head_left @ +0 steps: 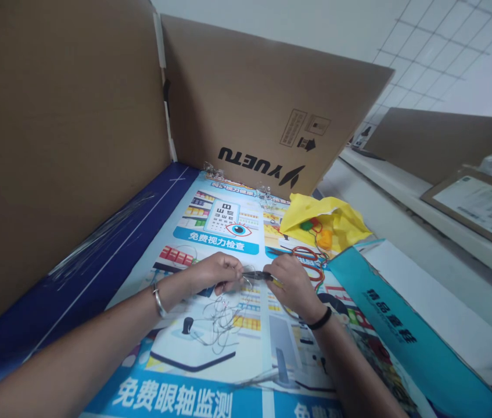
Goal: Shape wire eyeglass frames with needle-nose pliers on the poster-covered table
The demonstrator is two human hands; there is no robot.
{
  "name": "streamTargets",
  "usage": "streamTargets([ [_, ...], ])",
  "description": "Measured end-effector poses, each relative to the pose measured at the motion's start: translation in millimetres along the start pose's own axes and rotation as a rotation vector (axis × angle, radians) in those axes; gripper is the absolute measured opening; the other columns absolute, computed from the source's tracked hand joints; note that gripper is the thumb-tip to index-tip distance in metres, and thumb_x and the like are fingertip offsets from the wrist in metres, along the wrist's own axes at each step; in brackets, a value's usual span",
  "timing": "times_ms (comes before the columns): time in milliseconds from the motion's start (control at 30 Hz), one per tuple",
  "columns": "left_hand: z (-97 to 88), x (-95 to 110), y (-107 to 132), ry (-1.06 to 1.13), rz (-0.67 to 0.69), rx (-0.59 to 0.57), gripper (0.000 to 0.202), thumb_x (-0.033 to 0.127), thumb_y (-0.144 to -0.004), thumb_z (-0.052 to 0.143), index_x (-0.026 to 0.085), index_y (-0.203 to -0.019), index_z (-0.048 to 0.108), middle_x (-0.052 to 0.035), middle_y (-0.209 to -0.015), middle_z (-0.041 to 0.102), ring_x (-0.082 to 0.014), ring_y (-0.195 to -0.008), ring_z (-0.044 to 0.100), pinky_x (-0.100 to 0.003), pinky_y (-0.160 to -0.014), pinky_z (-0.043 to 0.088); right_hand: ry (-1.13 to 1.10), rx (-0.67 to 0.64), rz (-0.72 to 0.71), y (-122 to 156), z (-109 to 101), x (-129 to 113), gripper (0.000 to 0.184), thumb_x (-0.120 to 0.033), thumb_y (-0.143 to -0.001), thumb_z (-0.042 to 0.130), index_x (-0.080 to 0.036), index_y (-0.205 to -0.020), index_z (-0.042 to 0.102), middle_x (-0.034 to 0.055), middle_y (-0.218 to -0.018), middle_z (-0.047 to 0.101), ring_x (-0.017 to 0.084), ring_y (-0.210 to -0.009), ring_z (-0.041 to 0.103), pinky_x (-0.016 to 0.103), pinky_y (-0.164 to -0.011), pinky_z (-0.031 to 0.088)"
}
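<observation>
My right hand (291, 283) is closed around a pair of pliers (256, 275) with dark jaws and a bit of yellow handle showing. The jaws point left, toward my left hand (220, 271), whose fingers are pinched together on a thin metal wire (248, 283). This wire curls at the plier tips; whether the jaws grip it cannot be made out. Below both hands lies a loose cluster of bent, thin wires (222, 325) on the printed sheet. Just beyond my right hand rest scissors (304, 253) with orange-red handles.
Straight wires (106, 229) lie on the blue strip at left. Wire pieces (265, 195) sit by the cardboard panel (263, 110). A yellow bag (350, 219) with colored yarn is at right, behind a teal box (389, 325). More thin strands (257, 380) lie near the front.
</observation>
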State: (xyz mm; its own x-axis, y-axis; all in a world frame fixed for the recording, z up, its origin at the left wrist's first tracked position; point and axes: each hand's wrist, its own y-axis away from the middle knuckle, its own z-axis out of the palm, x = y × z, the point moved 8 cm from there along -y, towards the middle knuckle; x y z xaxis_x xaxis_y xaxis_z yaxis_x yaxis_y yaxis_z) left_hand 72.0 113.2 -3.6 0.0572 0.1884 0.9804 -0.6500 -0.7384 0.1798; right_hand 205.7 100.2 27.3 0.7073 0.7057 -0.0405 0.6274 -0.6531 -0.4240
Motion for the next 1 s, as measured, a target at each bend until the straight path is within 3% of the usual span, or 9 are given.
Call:
streamTargets([
  [433, -3.5, -6, -4, -0.039, 0.005, 0.086, 0.005, 0.021, -0.069, 0.051, 0.016, -0.067, 0.052, 0.0064, -0.043, 0.05, -0.0043, -0.031, 0.038, -0.015, -0.034, 0.031, 0.058, -0.021, -0.009, 1, 2, 0, 0.011, -0.015, -0.08, 0.052, -0.017, -0.087, 0.06, 0.0063, -0.08, 0.056, 0.019, -0.081, 0.047, 0.033, -0.073, 0.036],
  [667, -10.1, -12, -7, -0.072, 0.021, 0.166, 0.009, 0.025, -0.073, 0.051, 0.016, -0.071, 0.051, 0.0062, -0.044, 0.051, -0.0047, -0.033, 0.041, -0.015, -0.034, 0.034, -0.015, 0.018, 0.063, 0, 4, 4, 0.01, -0.015, -0.08, 0.052, -0.019, -0.087, 0.058, 0.0061, -0.082, 0.056, 0.02, -0.083, 0.048, 0.033, -0.074, 0.037],
  [1000, -10.9, -4, -2, -0.207, 0.084, 0.242, 0.009, 0.025, -0.073, 0.052, 0.017, -0.07, 0.051, 0.0078, -0.046, 0.046, -0.0053, -0.036, 0.043, -0.015, -0.036, 0.036, 0.019, 0.054, 0.063, 3, 2, 12, 0.013, -0.016, -0.078, 0.053, -0.019, -0.09, 0.058, 0.0068, -0.088, 0.058, 0.022, -0.088, 0.049, 0.036, -0.077, 0.036],
])
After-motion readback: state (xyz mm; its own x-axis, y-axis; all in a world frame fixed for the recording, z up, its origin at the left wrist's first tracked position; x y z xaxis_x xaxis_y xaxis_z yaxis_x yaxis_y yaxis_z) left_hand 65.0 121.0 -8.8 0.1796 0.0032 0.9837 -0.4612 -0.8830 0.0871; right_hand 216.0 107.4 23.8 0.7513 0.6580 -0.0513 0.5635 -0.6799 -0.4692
